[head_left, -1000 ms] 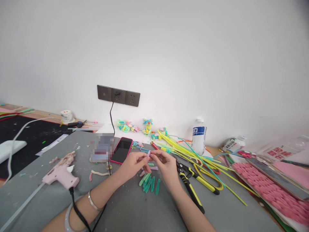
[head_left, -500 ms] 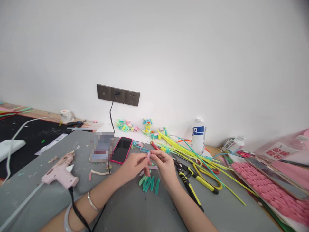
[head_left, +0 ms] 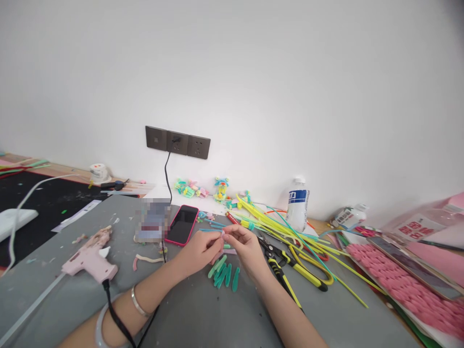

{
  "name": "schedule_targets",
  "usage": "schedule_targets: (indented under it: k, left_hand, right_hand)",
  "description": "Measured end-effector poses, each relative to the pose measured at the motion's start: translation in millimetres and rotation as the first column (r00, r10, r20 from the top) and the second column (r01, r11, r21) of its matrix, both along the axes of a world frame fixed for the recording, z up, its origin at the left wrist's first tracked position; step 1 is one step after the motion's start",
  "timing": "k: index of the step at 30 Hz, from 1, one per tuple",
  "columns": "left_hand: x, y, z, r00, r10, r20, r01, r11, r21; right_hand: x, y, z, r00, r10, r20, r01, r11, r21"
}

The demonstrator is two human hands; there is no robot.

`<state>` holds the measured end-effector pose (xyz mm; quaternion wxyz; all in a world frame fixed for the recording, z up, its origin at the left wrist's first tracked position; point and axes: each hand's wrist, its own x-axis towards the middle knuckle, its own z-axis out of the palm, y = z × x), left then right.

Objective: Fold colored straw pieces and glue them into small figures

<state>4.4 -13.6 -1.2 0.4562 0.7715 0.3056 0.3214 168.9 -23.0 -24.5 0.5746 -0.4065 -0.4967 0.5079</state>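
My left hand (head_left: pixel 200 250) and my right hand (head_left: pixel 245 247) meet over the grey mat (head_left: pixel 188 314), fingertips pinched together on a small pale pink piece (head_left: pixel 222 233). Just below the hands lie several short green folded pieces (head_left: pixel 224 274) and a pink one (head_left: pixel 229 251). My left wrist wears a silver bangle (head_left: pixel 137 301) and a pale bracelet.
A pink glue gun (head_left: pixel 90 258) with a black cord lies to the left, a red phone (head_left: pixel 182 225) behind the hands. Yellow-handled pliers (head_left: pixel 286 278), long yellow and green sticks (head_left: pixel 290 232), a bottle (head_left: pixel 298 203) and pink pieces on a tray (head_left: pixel 406 287) fill the right.
Both hands have sunk slightly toward the mat while keeping the pinch on the small pink piece. Everything else on the mat stays put.
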Motion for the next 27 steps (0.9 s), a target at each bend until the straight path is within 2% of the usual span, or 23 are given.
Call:
schedule_targets:
  k: [9,16,27]
  left_hand:
    - [0,0,0.4,1.0,-0.004,-0.031,0.005,0.999,0.053]
    - [-1,1,-4.8,0.996,0.014,-0.083,-0.001,0.987,0.161]
    - [-1,1,-0.6,0.993,0.066,-0.1,-0.044,0.978,0.203]
  right_hand:
    - [3,-1,4.5,0.999,0.018,0.032,-0.018,1.0,0.002]
    - [7,-2,9.5,0.994,0.093,0.049,-0.092,0.996,-0.021]
    - [11,-2,8.6,0.978,0.207,0.027,-0.208,0.978,0.012]
